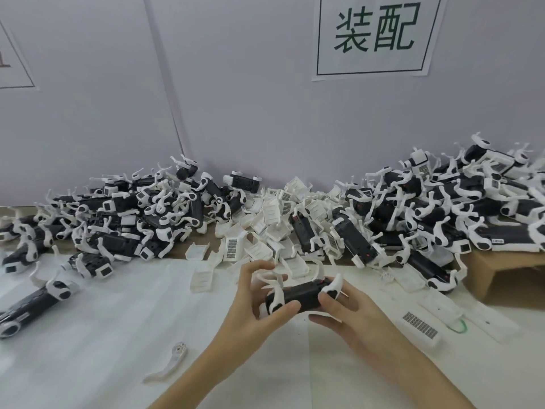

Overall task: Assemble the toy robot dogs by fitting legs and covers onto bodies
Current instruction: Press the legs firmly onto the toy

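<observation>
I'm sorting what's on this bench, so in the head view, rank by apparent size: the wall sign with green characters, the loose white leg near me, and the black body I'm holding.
1. wall sign, clearly largest.
2. black body, partly hidden by both hands.
3. loose white leg, though it looks close to the body, so that order is unsure.

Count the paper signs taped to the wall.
2. One sign with green characters hangs at the upper right. A second sign is cut off by the left edge, so more may lie outside the view.

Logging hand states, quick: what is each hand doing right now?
Left hand: grips the black toy dog body, thumb on its front.
Right hand: pinches the same body at its right end, by a white leg.
</observation>
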Tool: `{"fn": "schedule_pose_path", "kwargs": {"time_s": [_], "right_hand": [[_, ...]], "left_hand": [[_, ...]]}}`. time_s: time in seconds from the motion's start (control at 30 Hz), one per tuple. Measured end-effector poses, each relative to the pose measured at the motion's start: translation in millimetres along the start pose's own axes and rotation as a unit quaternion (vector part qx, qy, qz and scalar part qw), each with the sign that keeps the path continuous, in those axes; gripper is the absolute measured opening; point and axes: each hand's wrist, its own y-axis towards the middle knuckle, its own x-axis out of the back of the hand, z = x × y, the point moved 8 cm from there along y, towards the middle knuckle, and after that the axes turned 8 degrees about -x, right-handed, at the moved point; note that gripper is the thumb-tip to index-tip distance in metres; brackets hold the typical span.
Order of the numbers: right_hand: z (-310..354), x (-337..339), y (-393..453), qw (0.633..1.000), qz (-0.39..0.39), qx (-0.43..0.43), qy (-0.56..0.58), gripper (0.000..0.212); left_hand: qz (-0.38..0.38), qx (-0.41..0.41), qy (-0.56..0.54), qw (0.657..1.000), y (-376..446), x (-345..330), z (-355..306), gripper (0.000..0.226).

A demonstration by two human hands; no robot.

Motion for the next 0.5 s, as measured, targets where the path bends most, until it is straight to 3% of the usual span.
{"fn": "schedule_pose_path", "kwargs": {"time_s": [0.1,0.2,0.3,0.5], "right_hand": [[-1,1,-4,0.999,-0.026,-0.015,0.011,0.06],[-1,2,-5,0.998,-0.053,-0.021,0.03,0.061],[3,4,-5,0.996,-0.061,-0.005,0.063,0.057],[9,0,-8,0.996,-0.047,-0.007,0.08,0.063]], "left_hand": [[0.033,0.057,-0.015,0.998,-2,-4,8,0.075],[0.065,0.064,-0.012,0.996,-3,-9,9,0.074],[0.049,0.072,-0.034,0.996,-4,-9,11,0.071],[0.052,0.025,0.0,0.998,-3,-5,3,0.07]]}}
